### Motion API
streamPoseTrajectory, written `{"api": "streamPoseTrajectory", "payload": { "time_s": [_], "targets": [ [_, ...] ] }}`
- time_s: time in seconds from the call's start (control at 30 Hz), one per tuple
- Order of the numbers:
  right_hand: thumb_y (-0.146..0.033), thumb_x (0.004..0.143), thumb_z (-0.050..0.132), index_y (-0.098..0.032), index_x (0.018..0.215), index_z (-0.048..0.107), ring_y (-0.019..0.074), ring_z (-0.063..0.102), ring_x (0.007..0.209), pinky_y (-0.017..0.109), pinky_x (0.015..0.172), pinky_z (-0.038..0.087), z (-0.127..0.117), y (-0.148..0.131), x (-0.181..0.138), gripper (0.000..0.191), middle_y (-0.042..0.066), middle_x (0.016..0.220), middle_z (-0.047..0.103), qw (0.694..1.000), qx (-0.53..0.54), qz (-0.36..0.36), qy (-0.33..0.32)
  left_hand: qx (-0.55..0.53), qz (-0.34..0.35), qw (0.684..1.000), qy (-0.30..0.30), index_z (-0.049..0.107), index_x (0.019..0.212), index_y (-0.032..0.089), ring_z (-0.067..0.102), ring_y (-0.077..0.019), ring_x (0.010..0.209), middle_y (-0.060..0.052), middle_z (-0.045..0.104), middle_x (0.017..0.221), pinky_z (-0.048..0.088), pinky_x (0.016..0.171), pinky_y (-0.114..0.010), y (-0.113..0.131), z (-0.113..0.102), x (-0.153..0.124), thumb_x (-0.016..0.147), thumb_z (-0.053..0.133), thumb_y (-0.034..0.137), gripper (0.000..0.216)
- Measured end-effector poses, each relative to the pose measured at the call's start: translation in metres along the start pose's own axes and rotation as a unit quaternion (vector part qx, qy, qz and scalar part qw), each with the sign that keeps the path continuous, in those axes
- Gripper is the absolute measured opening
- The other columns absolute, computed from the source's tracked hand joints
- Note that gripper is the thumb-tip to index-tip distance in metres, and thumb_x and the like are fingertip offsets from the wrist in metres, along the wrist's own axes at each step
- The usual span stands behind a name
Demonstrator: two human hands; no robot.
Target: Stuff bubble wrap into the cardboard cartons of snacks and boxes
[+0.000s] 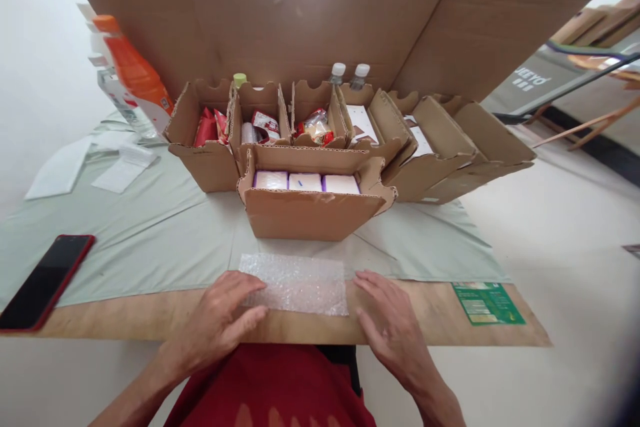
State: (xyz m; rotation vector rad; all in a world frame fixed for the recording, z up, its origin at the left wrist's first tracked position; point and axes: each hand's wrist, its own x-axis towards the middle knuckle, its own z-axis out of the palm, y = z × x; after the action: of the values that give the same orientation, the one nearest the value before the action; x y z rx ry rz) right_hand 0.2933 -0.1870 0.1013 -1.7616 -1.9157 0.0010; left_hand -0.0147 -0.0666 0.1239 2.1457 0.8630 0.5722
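A sheet of clear bubble wrap (296,282) lies flat at the near edge of the wooden table (150,313). My left hand (223,317) rests on the table with its fingers spread, its fingertips touching the wrap's left end. My right hand (387,320) lies flat just right of the wrap, fingers apart, holding nothing. Right behind the wrap stands an open cardboard box (313,210) with three white, purple-edged packs (305,181) side by side in it.
A row of open cardboard boxes (205,167) holding snack packets and bottles stands behind, backed by a big cardboard sheet (300,7). An orange bottle (135,73) leans at left. A red-cased phone (45,280) lies near left; a green card (487,303) near right.
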Motion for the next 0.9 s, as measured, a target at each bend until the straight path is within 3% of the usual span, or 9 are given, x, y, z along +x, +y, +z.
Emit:
{"api": "streamPoseTrajectory", "payload": {
  "time_s": [0.07, 0.2, 0.27, 0.33, 0.5, 0.63, 0.73, 0.83, 0.9],
  "targets": [
    [-0.018, 0.097, 0.049, -0.022, 0.132, 0.057, 0.0273, 0.06, 0.126, 0.046, 0.102, 0.05, 0.009, -0.016, 0.015, 0.036, 0.012, 0.134, 0.065, 1.0, 0.011, 0.0, -0.008, -0.1, -0.069, 0.992, 0.019, 0.071, 0.111, 0.025, 0.068, -0.0237, 0.101, -0.007, 0.074, 0.108, 0.056, 0.091, -0.038, 0.004, 0.008, 0.016, 0.093, 0.061, 0.029, 0.021],
    [-0.017, 0.096, 0.051, -0.022, 0.133, 0.061, 0.0259, 0.056, 0.132, 0.045, 0.107, 0.049, 0.044, -0.045, 0.042, 0.039, 0.01, 0.144, 0.061, 0.99, 0.052, -0.051, -0.117, -0.283, -0.204, 0.937, 0.028, 0.072, 0.102, 0.019, 0.071, -0.0226, 0.087, -0.009, 0.074, 0.1, 0.06, 0.072, -0.034, -0.007, 0.029, 0.052, 0.081, 0.069, 0.04, 0.03],
    [-0.019, 0.096, 0.053, -0.023, 0.13, 0.064, 0.0268, 0.055, 0.133, 0.047, 0.107, 0.048, 0.055, -0.037, 0.035, 0.036, 0.009, 0.144, 0.061, 0.988, 0.042, -0.058, -0.135, -0.305, -0.233, 0.922, 0.044, 0.069, 0.102, 0.016, 0.072, -0.0214, 0.079, -0.01, 0.073, 0.099, 0.06, 0.063, -0.033, -0.018, 0.034, 0.06, 0.083, 0.065, 0.047, 0.037],
    [-0.024, 0.099, 0.051, -0.023, 0.125, 0.068, 0.0291, 0.056, 0.133, 0.05, 0.105, 0.048, 0.055, -0.013, 0.015, 0.031, 0.01, 0.14, 0.065, 0.996, 0.002, -0.018, -0.084, -0.3, -0.239, 0.921, 0.059, 0.067, 0.103, 0.015, 0.072, -0.0206, 0.078, -0.011, 0.071, 0.099, 0.06, 0.064, -0.033, -0.026, 0.035, 0.06, 0.086, 0.061, 0.05, 0.039],
    [-0.034, 0.103, 0.045, -0.02, 0.116, 0.069, 0.0301, 0.065, 0.118, 0.048, 0.097, 0.05, 0.033, 0.038, -0.019, 0.03, 0.013, 0.117, 0.075, 0.986, -0.088, 0.107, 0.097, -0.252, -0.222, 0.938, 0.086, 0.07, 0.099, 0.018, 0.069, -0.0207, 0.078, -0.007, 0.071, 0.09, 0.059, 0.07, -0.036, -0.025, 0.029, 0.044, 0.085, 0.064, 0.04, 0.027],
    [-0.035, 0.099, 0.049, -0.019, 0.131, 0.062, 0.0319, 0.061, 0.125, 0.048, 0.098, 0.049, 0.041, 0.025, 0.002, 0.038, 0.015, 0.131, 0.068, 0.991, -0.079, 0.098, 0.041, -0.054, -0.141, 0.976, 0.159, 0.072, 0.104, 0.023, 0.06, -0.0319, 0.117, -0.012, 0.068, 0.12, 0.049, 0.104, -0.052, -0.037, 0.023, 0.035, 0.08, 0.066, 0.029, 0.025],
    [-0.034, 0.097, 0.051, -0.018, 0.112, 0.069, 0.0359, 0.057, 0.13, 0.051, 0.095, 0.051, 0.056, 0.01, 0.018, 0.028, 0.017, 0.134, 0.066, 0.991, -0.08, 0.108, 0.0, 0.143, -0.09, 0.974, 0.154, 0.071, 0.103, 0.019, 0.047, -0.0431, 0.136, -0.018, 0.063, 0.132, 0.04, 0.11, -0.065, -0.053, 0.022, 0.032, 0.078, 0.064, 0.025, 0.027],
    [-0.033, 0.098, 0.049, -0.021, 0.085, 0.066, 0.034, 0.063, 0.121, 0.049, 0.091, 0.053, 0.06, 0.003, 0.019, 0.025, 0.015, 0.124, 0.071, 0.993, -0.03, 0.11, 0.023, 0.139, -0.09, 0.976, 0.138, 0.068, 0.083, 0.019, 0.039, -0.0449, 0.143, -0.019, 0.061, 0.137, 0.037, 0.112, -0.065, -0.055, 0.027, 0.031, 0.077, 0.061, 0.022, 0.009],
    [-0.035, 0.099, 0.049, -0.022, 0.089, 0.066, 0.0273, 0.072, 0.095, 0.041, 0.078, 0.057, 0.054, 0.001, 0.014, 0.024, 0.011, 0.102, 0.076, 0.989, 0.04, 0.134, 0.04, 0.09, -0.1, 0.98, 0.147, 0.063, 0.076, 0.021, 0.057, -0.0387, 0.127, -0.015, 0.069, 0.122, 0.047, 0.104, -0.057, -0.046, 0.027, 0.028, 0.079, 0.059, 0.021, 0.006]
  ]
}}
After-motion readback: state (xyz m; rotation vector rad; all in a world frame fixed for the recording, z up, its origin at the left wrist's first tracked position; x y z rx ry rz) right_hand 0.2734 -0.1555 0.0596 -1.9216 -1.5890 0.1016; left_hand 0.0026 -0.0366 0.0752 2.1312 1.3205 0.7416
